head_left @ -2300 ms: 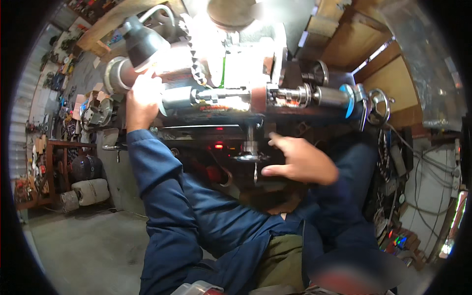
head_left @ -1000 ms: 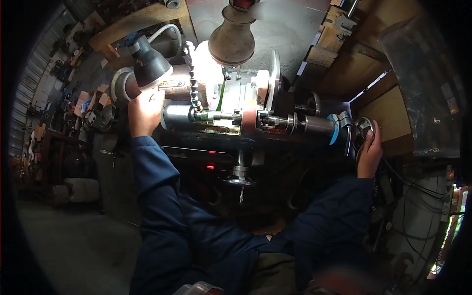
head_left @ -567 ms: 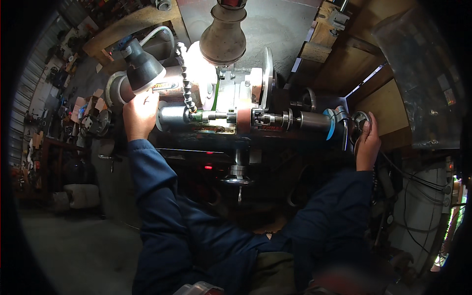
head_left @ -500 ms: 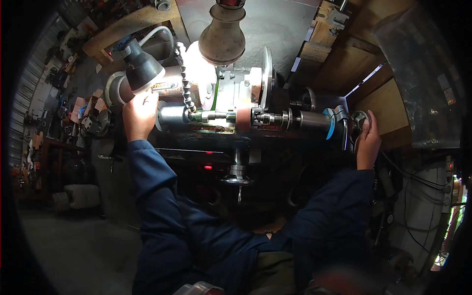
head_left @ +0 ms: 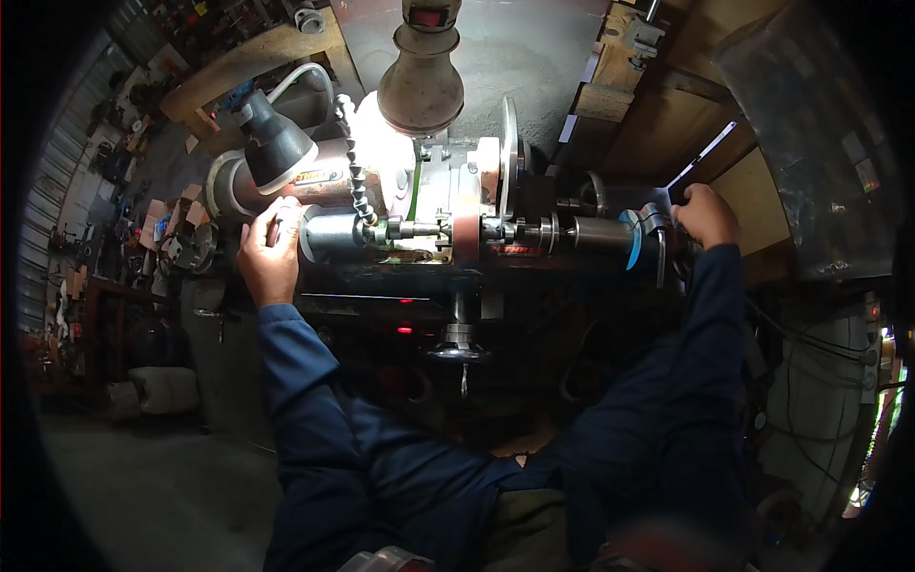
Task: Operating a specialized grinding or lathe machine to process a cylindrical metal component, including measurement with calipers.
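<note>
A bench grinding machine with a red-brown bed (head_left: pixel 465 229) lies across the view before me. My left hand (head_left: pixel 270 255) is closed, fingers curled, at the left end of a grey cylinder (head_left: pixel 334 235); what it grips is hidden. My right hand (head_left: pixel 706 218) bends its fingers over the machine's right end, where the handwheel is mostly covered by the hand. Between them run a slim metal shaft (head_left: pixel 410 229) and a steel spindle (head_left: pixel 600 233) with a blue ring (head_left: pixel 631 240) and a clamp (head_left: pixel 655 219). A bright disc (head_left: pixel 508 157) stands upright behind.
A black lamp (head_left: pixel 274 143) and a segmented coolant hose (head_left: pixel 355 167) hang close above the left hand. Higher up is a bell-shaped housing (head_left: pixel 419 91). A crank wheel (head_left: pixel 459 351) juts from the front. Wooden boards (head_left: pixel 610 100) and a clear plastic sheet (head_left: pixel 805 143) stand right.
My right hand has shifted up from beside the handwheel to over it, fingers bending to the left. My left hand has dropped slightly, its fingers now curled below the lamp.
</note>
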